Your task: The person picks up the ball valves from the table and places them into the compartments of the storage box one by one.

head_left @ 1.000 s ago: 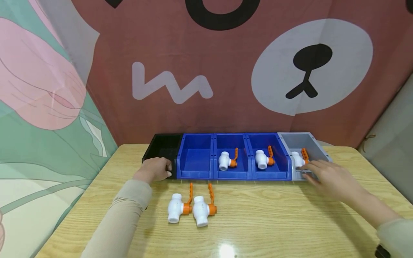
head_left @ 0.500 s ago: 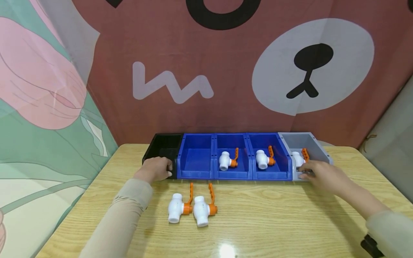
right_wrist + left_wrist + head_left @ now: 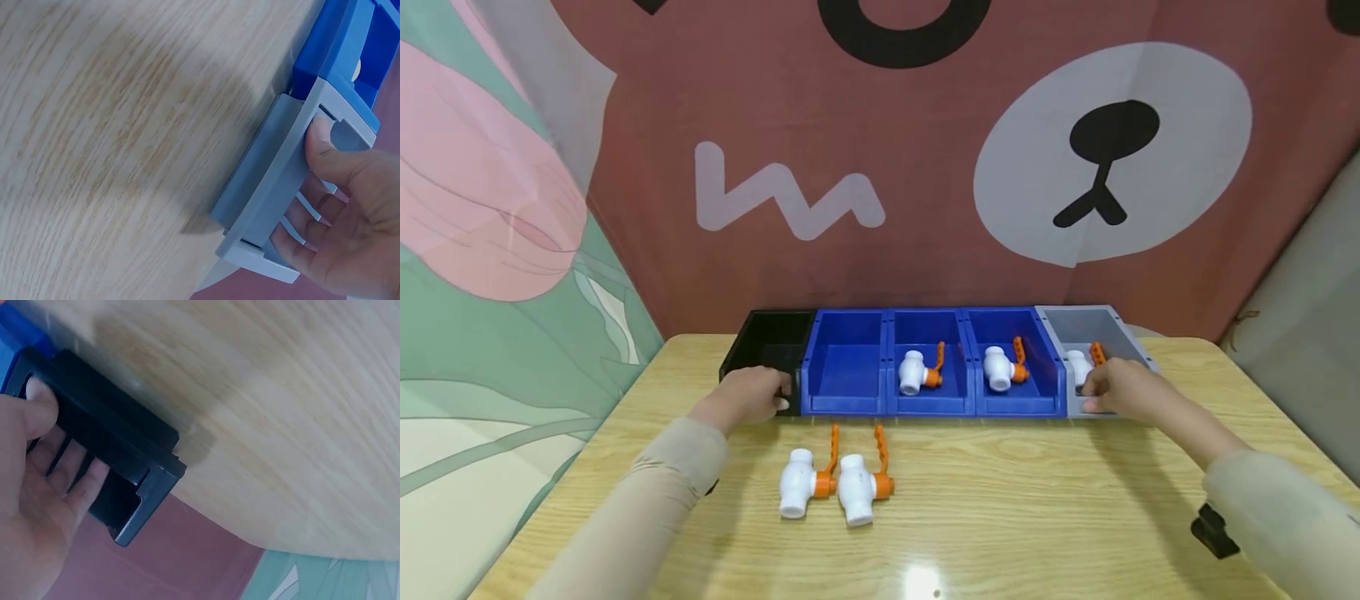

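At the left end of a row of bins, my left hand [image 3: 743, 398] grips the front lip of a black storage bin [image 3: 115, 419]. In the left wrist view the thumb lies near the lip's corner and the fingers reach inside. My right hand [image 3: 1131, 390] holds the front lip of the grey storage bin [image 3: 275, 169] at the right end, thumb at its corner and fingers over the edge. A white ball valve [image 3: 1079, 367] with an orange handle sits in that grey bin, partly hidden by the hand.
Three blue bins [image 3: 846, 406] stand between the end bins. Ball valves lie in the middle blue bin [image 3: 912, 372] and right blue bin [image 3: 998, 368]. Two more valves, a left one [image 3: 796, 483] and a right one [image 3: 855, 490], lie on the wooden table [image 3: 1000, 500]. A printed curtain [image 3: 925, 258] hangs behind.
My right hand has lowered and drawn its fingers in onto the grey bin's front lip. The left hand keeps its hold on the black bin. The head view has shifted slightly.
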Action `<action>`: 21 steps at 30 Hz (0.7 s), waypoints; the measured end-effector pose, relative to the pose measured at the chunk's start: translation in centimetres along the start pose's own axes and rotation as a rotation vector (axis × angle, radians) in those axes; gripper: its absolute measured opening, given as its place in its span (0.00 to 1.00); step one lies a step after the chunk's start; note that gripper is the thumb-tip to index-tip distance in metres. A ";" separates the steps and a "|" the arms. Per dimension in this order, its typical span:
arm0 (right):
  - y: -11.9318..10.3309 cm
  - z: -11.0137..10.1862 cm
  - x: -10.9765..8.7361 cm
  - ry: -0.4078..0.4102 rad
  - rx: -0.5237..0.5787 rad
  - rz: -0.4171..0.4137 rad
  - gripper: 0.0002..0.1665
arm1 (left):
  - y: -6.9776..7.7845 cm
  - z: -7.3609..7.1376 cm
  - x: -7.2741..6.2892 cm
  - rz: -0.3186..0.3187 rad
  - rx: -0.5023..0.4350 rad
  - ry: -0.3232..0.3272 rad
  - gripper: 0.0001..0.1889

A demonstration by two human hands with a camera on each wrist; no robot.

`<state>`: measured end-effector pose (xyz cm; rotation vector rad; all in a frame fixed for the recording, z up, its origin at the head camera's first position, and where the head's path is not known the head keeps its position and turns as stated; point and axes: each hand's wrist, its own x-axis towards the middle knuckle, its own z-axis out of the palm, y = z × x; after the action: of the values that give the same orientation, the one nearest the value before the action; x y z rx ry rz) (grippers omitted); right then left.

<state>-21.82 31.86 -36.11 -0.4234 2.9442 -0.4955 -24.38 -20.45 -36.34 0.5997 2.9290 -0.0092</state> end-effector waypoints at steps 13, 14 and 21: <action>-0.2 0.4 0.0 0.018 -0.004 0.008 0.06 | 0.9 -0.1 -1.5 0.078 0.230 0.216 0.07; -0.2 0.4 0.0 0.019 -0.004 0.013 0.06 | 1.0 -0.2 -1.7 0.068 0.228 0.257 0.08; -0.2 0.3 -0.3 0.035 0.039 0.028 0.07 | 2.9 -1.4 -2.9 0.012 0.130 0.455 0.09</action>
<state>-21.45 31.69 -36.31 -0.3717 2.9645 -0.5611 -20.82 -18.87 -34.46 0.7223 3.3843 -0.0708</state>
